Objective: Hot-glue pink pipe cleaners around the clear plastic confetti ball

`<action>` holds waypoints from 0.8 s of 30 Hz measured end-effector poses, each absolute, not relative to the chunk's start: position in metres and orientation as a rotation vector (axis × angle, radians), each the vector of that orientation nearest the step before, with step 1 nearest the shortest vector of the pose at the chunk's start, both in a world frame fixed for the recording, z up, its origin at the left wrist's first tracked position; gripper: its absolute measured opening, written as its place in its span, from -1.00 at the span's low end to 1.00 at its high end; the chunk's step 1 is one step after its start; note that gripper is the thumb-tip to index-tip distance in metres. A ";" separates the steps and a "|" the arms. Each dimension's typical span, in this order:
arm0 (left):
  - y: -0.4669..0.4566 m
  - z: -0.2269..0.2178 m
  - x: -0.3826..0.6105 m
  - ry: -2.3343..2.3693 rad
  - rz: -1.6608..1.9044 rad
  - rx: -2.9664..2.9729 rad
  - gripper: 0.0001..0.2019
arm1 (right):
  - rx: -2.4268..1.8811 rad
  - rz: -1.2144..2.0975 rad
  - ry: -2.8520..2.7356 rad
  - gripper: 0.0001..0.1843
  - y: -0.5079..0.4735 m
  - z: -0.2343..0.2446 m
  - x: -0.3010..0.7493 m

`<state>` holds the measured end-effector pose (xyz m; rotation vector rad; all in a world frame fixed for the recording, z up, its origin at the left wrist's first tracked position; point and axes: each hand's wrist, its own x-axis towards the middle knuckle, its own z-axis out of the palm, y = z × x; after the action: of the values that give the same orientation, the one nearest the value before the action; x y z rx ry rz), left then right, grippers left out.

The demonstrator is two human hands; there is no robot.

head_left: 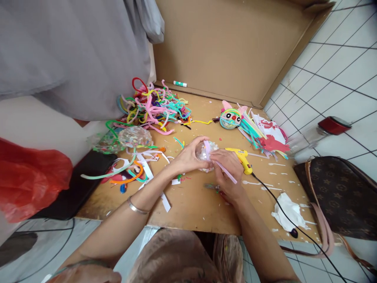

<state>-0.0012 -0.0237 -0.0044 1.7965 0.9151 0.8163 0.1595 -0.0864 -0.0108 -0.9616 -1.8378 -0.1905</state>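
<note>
My left hand (188, 157) curls around a clear, rounded plastic piece (201, 151) with coloured specks, held just above the table. Across that piece lies a pale purple pipe cleaner (226, 172), whose free end sticks out toward the lower right. The fingers of my right hand (231, 167) pinch the pipe cleaner against the clear piece. A yellow glue gun (244, 160) lies just right of my right hand. Partly under that hand is a small metal-tipped tool (211, 186), its kind unclear.
Tangled pipe cleaners (156, 104) pile up at the back left, with a glue stick (180, 83) behind. A decorated face craft (231, 118) lies back right. The glue gun's black cord (273, 196) runs past a crumpled white tissue (290, 212) and a brown handbag (338, 192).
</note>
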 end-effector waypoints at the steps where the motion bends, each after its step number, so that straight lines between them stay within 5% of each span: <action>1: -0.024 -0.005 -0.001 0.907 0.822 1.795 -0.23 | -0.960 -0.187 -1.839 -0.78 -0.086 -0.011 0.160; 24: -0.021 -0.005 -0.007 0.893 0.785 1.833 -0.31 | -0.978 -0.195 -1.855 -0.77 -0.087 -0.010 0.160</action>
<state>-0.0071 -0.0215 -0.0055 1.8328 0.8929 0.7855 0.1601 -0.0873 -0.0098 -0.9775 -1.8554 -0.1954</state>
